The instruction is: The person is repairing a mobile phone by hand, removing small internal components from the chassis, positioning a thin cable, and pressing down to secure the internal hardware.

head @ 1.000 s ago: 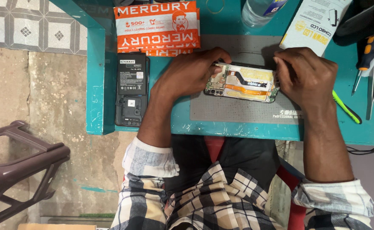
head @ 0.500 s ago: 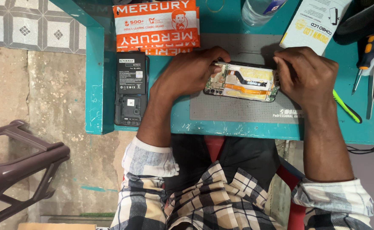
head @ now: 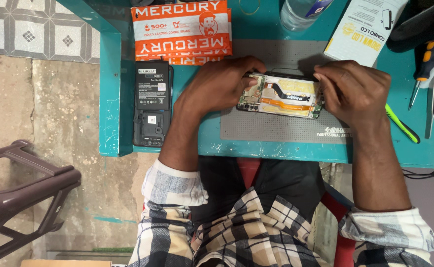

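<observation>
On the grey mat [head: 276, 129] that covers the middle of the teal table [head: 110, 99], an opened phone [head: 282, 95] lies with its back off, circuit board and orange ribbon cable facing up. Left hand [head: 217, 86] grips the phone's left end, fingers curled over the top edge and thumb at the near corner. Right hand [head: 352, 91] clasps the right end, fingertips pressed to the upper right corner. Both hands sit where they were half a second and a full second ago; the phone has not shifted on the mat, and neither grip has changed in any way that can be seen.

Left of the mat, a black battery [head: 152, 85] rests on a black back cover [head: 149, 127], both unmoved. Above them lies an orange packet [head: 182, 29]. A white leaflet [head: 362, 29] and a clear bottle [head: 298, 12] sit at the far edge. Near the right wrist lies a green tool [head: 402, 123], and beyond it a screwdriver [head: 422, 66] with a black and orange handle.
</observation>
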